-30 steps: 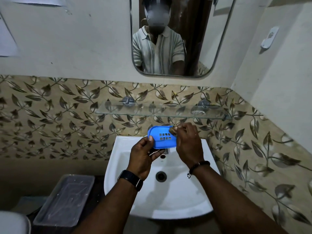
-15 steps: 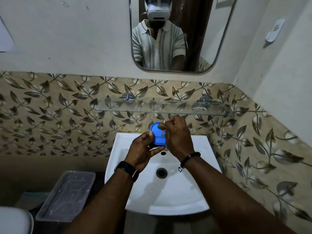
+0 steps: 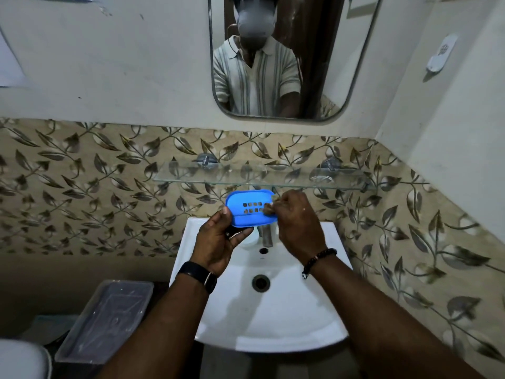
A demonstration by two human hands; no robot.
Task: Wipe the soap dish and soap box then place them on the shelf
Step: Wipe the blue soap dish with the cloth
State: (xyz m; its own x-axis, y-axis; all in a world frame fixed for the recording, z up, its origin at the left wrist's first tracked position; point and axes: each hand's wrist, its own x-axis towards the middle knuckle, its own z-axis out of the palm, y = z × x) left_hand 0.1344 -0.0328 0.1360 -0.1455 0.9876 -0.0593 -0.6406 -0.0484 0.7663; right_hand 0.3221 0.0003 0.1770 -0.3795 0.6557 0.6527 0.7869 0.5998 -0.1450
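A blue soap dish [image 3: 247, 214] with drain slots is held up over the white sink [image 3: 273, 318], just below the glass shelf [image 3: 262, 176]. My left hand [image 3: 218, 242] grips its lower left edge, thumb on the rim. My right hand [image 3: 297, 225] is closed on a small brownish cloth [image 3: 269, 210] pressed against the dish's right side. A pale round object [image 3: 250, 237] sits on the sink ledge behind my left hand, mostly hidden. The shelf holds nothing that I can see.
A tap [image 3: 266, 236] stands at the sink's back, partly behind the dish. A clear plastic tray [image 3: 109, 318] lies lower left beside the sink. A mirror [image 3: 289, 56] hangs above, and a white wall fitting [image 3: 441, 57] is at upper right.
The dish has turned from nearly edge-on half a second ago back to face me, slots showing. My right hand has shifted to the dish's right end with the cloth.
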